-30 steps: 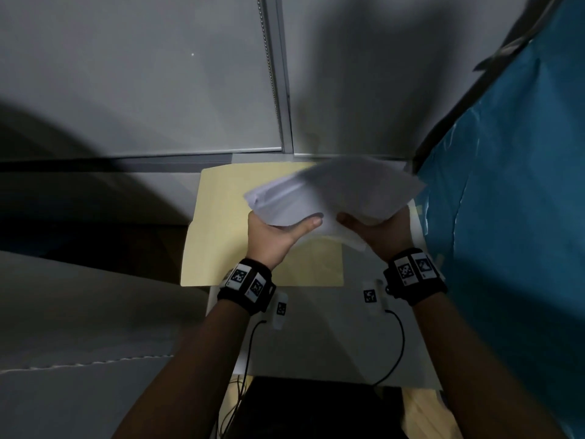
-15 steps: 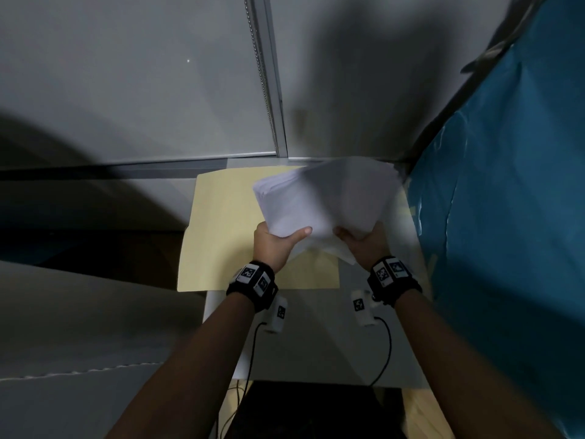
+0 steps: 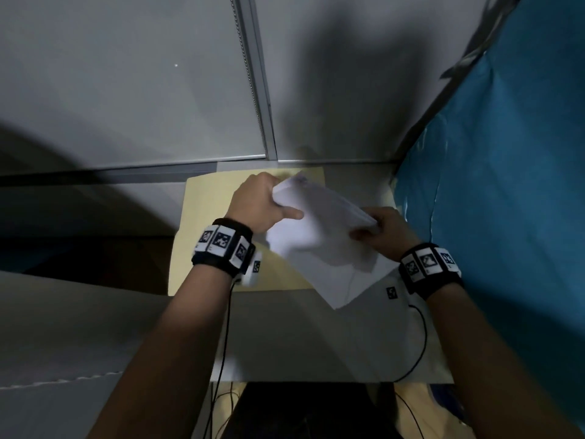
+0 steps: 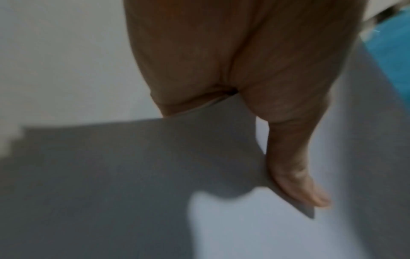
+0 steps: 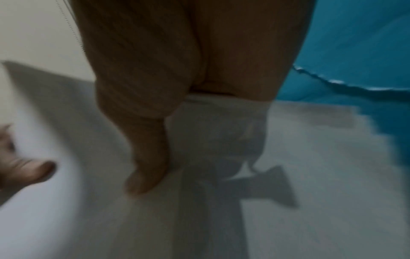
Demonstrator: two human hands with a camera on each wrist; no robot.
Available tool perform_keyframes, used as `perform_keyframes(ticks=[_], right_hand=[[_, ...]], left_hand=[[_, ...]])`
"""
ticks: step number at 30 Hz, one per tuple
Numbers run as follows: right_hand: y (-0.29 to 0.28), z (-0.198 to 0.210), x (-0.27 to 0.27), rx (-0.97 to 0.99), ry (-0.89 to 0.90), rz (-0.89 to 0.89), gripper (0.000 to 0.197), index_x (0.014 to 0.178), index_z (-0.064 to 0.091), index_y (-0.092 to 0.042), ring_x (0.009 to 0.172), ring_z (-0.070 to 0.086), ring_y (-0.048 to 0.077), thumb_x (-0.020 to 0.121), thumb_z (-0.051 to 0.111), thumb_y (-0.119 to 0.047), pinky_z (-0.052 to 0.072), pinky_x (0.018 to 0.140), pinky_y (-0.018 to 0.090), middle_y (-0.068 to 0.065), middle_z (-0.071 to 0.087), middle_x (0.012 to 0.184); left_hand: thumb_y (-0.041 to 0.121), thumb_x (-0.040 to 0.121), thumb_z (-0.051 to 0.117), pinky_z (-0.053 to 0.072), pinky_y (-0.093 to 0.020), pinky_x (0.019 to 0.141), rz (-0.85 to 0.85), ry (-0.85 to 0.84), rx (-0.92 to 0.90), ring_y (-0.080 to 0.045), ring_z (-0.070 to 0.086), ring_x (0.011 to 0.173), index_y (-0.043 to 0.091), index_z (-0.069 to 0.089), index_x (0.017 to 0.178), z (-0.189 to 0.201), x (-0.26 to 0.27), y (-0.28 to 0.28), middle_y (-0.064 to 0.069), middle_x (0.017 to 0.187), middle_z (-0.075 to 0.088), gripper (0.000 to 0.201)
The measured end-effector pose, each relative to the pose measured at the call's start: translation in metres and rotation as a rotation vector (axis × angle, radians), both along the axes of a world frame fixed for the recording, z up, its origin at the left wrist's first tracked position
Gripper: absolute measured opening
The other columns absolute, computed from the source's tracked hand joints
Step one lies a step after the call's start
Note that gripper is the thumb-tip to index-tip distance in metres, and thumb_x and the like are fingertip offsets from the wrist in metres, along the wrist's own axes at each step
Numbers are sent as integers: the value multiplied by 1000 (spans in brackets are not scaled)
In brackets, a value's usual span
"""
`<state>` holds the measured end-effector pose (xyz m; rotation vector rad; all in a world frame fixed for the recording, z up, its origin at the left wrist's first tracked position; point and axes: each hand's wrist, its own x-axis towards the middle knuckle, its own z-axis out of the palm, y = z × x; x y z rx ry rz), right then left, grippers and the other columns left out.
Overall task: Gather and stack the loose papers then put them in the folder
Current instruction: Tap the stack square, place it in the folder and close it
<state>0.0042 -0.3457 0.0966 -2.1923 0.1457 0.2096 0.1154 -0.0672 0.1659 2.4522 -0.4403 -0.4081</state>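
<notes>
A stack of white papers (image 3: 319,236) is held in the air above an open manila folder (image 3: 209,204) that lies flat on the white desk. My left hand (image 3: 266,204) grips the stack's far left corner, thumb on top. My right hand (image 3: 383,229) grips the stack's right edge. The stack is tilted, its near corner hanging down toward me. In the left wrist view the thumb (image 4: 297,175) presses on the paper (image 4: 133,166). The right wrist view shows the right thumb (image 5: 146,157) on the sheets (image 5: 217,140), with left hand fingers at the far left.
A blue plastic sheet (image 3: 506,185) hangs close on the right. Grey partition panels (image 3: 158,90) stand behind the desk (image 3: 316,337). Wrist cables trail over the desk's near part. A dark gap lies to the left of the folder.
The stack has been turned: my left hand moved up and away to the far corner, my right hand shifted right, and the papers now tilt with a corner toward me.
</notes>
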Motion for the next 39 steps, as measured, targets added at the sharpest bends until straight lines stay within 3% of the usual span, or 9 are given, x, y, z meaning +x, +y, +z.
perform_keyframes(ticks=[4, 8, 18, 26, 28, 32, 34, 36, 39], right_hand=[[-21, -1, -17, 202, 67, -167, 22, 80, 75, -14, 70, 69, 12, 70, 93, -22, 56, 61, 26, 2, 74, 75], [-1, 3, -13, 739, 4, -399, 41, 112, 70, 5, 101, 73, 31, 79, 85, -12, 60, 89, 46, 20, 74, 111], [19, -9, 10, 494, -165, -574, 20, 85, 75, -25, 83, 73, 1, 74, 90, -17, 62, 78, 29, -16, 76, 86], [20, -64, -6, 380, 60, -665, 58, 114, 65, -9, 92, 68, 8, 67, 94, -26, 55, 70, 15, -7, 69, 102], [14, -65, -5, 385, 47, -663, 55, 115, 63, -15, 89, 65, -3, 70, 93, -22, 53, 70, 10, -12, 67, 102], [15, -72, -11, 318, 137, -637, 65, 117, 63, -4, 94, 69, 17, 67, 92, -33, 55, 70, 20, 3, 71, 108], [12, -59, -7, 303, 120, -592, 31, 97, 68, -6, 76, 68, 7, 76, 87, -19, 53, 58, 17, -1, 72, 88], [5, -38, -5, 250, 61, -553, 13, 84, 68, -8, 60, 62, -6, 82, 80, -8, 47, 50, 11, -8, 67, 75], [-10, -12, -9, 200, -13, -519, 13, 78, 67, -10, 55, 58, -10, 85, 78, -7, 43, 47, 6, -6, 65, 73]], left_hand=[[44, 58, 100, 60, -47, 65, 215, 106, -293, -14, 68, 64, 8, 78, 76, -12, -4, 51, -8, 77, 80, 46], [13, 70, 99, 66, -40, 89, 373, 159, -522, -12, 80, 97, 10, 83, 105, -14, -16, 79, 3, 102, 84, 38], [7, 70, 99, 61, -25, 85, 584, 108, -716, -7, 78, 95, 14, 78, 102, -78, -45, 42, 0, 104, 81, 39], [12, 70, 99, 63, -29, 86, 650, 190, -581, 17, 70, 84, 15, 75, 109, -140, -52, 44, 7, 103, 76, 46], [11, 70, 99, 62, -26, 86, 639, 189, -605, 12, 72, 88, 19, 74, 108, -141, -45, 45, 4, 107, 77, 46], [18, 67, 102, 63, -35, 89, 613, 284, -509, -3, 76, 93, 22, 77, 102, -152, -42, 51, 7, 101, 78, 44], [19, 65, 102, 62, -43, 88, 612, 290, -502, -18, 73, 88, 23, 74, 90, -146, -40, 55, 4, 92, 75, 38], [28, 61, 103, 56, -39, 91, 612, 185, -531, -18, 64, 98, 30, 66, 102, -125, -35, 60, 0, 106, 67, 55], [50, 59, 103, 34, -37, 124, 405, -133, -429, -15, 33, 153, 45, 27, 160, -56, -31, 55, 6, 165, 30, 127]])
